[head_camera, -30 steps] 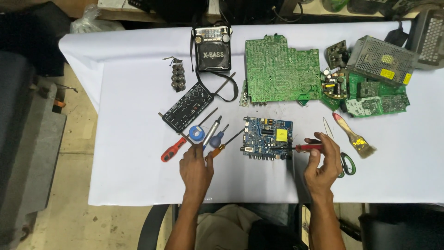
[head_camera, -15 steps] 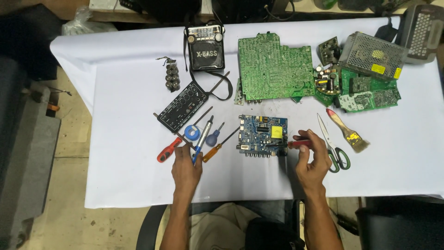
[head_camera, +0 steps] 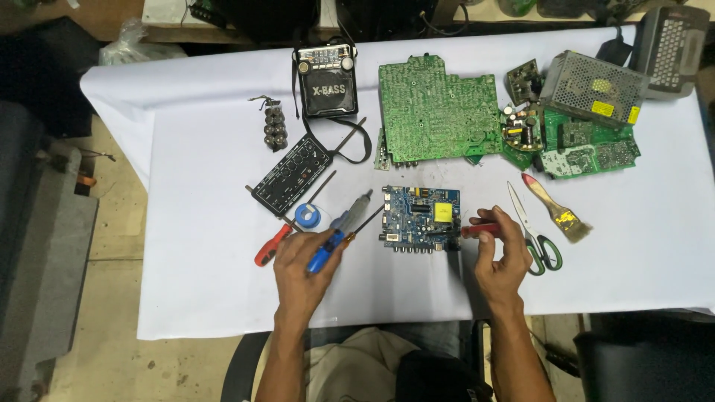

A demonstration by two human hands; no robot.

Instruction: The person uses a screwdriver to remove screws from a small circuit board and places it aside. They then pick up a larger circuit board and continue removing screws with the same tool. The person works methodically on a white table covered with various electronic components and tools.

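Note:
My left hand (head_camera: 300,262) grips a blue-handled screwdriver (head_camera: 325,249), its tip pointing up and right toward a small blue circuit board (head_camera: 419,218). An orange-handled screwdriver (head_camera: 351,234) and a grey-blue tool (head_camera: 353,209) lie right beside it. My right hand (head_camera: 504,255) holds a red-handled tool (head_camera: 480,230) at the blue board's right edge; its tip is hidden. A red-handled screwdriver (head_camera: 271,246) and a blue solder spool (head_camera: 305,216) lie left of my left hand.
On the white-covered table (head_camera: 208,298), scissors (head_camera: 535,234) and a paintbrush (head_camera: 557,210) lie right of my right hand. Farther back are a black control panel (head_camera: 292,174), a radio (head_camera: 325,80), a large green board (head_camera: 436,112), smaller green boards (head_camera: 590,150) and a metal power supply (head_camera: 593,85).
My left hand has closed on the blue-handled screwdriver and lifted it from the row of tools. My right hand has taken hold of the red-handled tool beside the blue board.

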